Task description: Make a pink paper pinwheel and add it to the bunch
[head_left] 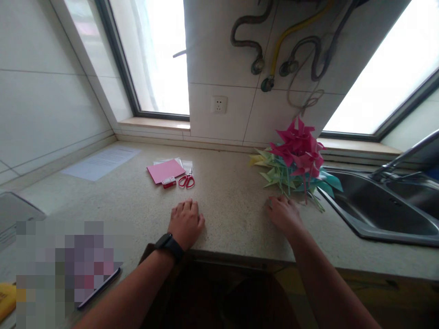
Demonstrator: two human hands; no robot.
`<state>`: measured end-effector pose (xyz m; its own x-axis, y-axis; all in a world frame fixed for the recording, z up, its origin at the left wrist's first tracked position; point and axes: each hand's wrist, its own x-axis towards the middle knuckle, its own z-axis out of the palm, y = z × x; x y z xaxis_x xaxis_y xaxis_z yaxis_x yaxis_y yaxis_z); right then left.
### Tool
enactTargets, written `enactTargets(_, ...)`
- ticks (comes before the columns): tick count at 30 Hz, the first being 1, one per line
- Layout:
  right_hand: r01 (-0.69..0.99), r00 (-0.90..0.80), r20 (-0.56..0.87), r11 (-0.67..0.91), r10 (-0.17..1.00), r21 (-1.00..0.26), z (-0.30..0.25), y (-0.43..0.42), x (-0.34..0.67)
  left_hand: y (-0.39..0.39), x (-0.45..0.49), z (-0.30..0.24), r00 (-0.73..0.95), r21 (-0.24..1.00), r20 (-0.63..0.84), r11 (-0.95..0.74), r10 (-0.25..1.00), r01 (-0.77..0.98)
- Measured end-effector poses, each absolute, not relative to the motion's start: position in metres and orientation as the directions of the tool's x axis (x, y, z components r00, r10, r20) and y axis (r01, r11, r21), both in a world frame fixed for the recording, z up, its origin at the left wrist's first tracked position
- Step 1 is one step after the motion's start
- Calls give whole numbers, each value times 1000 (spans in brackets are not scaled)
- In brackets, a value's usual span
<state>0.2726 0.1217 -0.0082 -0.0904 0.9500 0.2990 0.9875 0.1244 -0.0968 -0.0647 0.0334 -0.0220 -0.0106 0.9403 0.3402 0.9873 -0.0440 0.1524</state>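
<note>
My left hand (186, 220), with a black watch on its wrist, rests palm down on the stone countertop (226, 214), fingers slightly bent and holding nothing. Just beyond it lie red-handled scissors (187, 181), a small red-and-white box (169, 182) and a stack of pink paper (167, 171), with clear plastic partly under it. My right hand (284, 214) also lies on the countertop, with nothing visible in its fingers. Close in front of it is a heap of folded-paper pinwheels (298, 153) on thin sticks, pink on top, with yellow, green and blue ones lower down.
At the right is a steel sink (384, 205) with a faucet (404, 157). A printed sheet (103, 162) lies at the back left. A dark pen-like stick (99, 289) is near a blurred-out patch at the front left. Hoses and a socket (219, 104) are on the wall.
</note>
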Motion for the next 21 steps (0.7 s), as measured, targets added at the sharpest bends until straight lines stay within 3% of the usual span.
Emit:
enactTargets(8, 918, -345, 279, 384, 896, -101, -17, 148, 195, 32, -64, -21, -18, 137, 326, -28, 945, 990)
enactTargets(21, 723, -603, 301, 666, 739, -183, -1, 203, 31, 33, -66, -18, 17, 90, 324, -49, 946, 995)
